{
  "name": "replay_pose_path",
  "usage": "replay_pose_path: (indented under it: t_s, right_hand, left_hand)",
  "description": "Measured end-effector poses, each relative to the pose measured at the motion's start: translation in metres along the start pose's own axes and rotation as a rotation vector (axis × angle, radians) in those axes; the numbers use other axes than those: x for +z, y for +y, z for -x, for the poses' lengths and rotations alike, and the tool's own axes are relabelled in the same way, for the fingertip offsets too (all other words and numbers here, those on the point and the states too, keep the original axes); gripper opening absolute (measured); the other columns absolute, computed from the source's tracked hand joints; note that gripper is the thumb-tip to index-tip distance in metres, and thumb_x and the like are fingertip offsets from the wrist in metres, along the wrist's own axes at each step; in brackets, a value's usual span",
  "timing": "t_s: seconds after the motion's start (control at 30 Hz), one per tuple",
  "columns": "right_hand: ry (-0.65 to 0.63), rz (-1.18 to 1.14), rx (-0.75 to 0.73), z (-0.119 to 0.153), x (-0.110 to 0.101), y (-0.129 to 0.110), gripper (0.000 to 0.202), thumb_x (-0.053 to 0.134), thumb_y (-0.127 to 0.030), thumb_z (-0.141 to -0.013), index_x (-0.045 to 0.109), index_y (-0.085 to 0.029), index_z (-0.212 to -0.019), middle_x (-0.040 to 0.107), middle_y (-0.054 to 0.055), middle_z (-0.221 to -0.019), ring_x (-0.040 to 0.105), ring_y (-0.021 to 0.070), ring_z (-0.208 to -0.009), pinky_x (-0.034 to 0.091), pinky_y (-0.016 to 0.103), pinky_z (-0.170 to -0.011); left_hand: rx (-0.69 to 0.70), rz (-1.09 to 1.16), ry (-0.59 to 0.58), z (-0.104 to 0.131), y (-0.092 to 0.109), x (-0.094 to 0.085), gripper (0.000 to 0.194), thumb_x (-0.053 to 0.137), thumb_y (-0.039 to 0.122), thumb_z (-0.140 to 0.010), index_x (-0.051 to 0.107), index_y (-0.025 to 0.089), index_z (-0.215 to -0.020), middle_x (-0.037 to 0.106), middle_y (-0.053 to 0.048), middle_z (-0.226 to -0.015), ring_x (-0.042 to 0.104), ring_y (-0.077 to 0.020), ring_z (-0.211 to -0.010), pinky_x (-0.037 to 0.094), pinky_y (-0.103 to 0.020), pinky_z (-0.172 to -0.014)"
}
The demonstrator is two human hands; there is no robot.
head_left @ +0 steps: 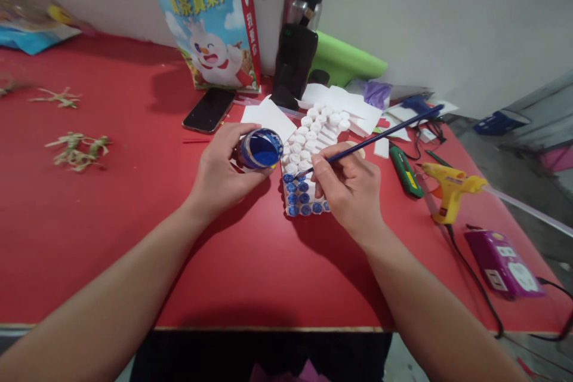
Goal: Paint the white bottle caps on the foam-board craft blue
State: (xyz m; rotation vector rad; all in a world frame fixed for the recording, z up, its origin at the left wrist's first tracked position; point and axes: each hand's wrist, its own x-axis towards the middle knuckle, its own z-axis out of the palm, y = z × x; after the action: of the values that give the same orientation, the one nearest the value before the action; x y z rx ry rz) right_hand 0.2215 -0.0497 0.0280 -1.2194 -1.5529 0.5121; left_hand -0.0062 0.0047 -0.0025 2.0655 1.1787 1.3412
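Right hand (349, 188), head view, has a thin brush (385, 133) pinched betw. thumb & fingers; left hand (219, 161) grips a paint jar (248, 148). Best, I'd say: wipe excess off inside the jar, dab lightly, go row by row, knuckles clear of anything wet. Brush tip's by the far end of the blue rolls (292, 198), can't tell if touching. From right hand: blue rolls approx. 9 o'clock, white rolls (307, 137) 10 to 11, jar approx. 10.

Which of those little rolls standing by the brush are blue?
The blue rolls are those at the near end, along the bottom edge and up the lower left side; the white rolls sit farther away. The right hand hides some.
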Motion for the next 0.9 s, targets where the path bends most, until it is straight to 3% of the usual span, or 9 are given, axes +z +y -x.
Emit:
replay_pose_path:
  t_s: [0.47,0.9]
  right_hand:
    - [-0.120,0.048,-0.088,0.0067,0.0100,-0.0017,0.016,0.066,-0.032,-0.107,0.067,-0.024,-0.093,0.068,-0.007,-0.060,0.064,0.0104,-0.050,0.048,0.026,-0.054]
    - [-0.104,0.091,-0.144,0.0056,0.0097,-0.0018,0.017,0.066,-0.029,-0.106,0.068,-0.023,-0.090,0.072,-0.004,-0.067,0.066,0.0108,-0.054,0.048,0.027,-0.056]
  left_hand:
    - [-0.016,0.000,0.029,0.0005,0.0019,-0.0007,0.057,0.095,0.029,-0.079,0.072,0.024,-0.131,0.076,-0.010,-0.138,0.072,-0.0327,-0.128,0.058,-0.050,-0.117]
    - [-0.027,-0.002,0.023,0.0004,0.0025,0.0000,0.055,0.094,0.030,-0.081,0.073,0.024,-0.132,0.075,-0.010,-0.139,0.072,-0.0318,-0.128,0.057,-0.048,-0.117]
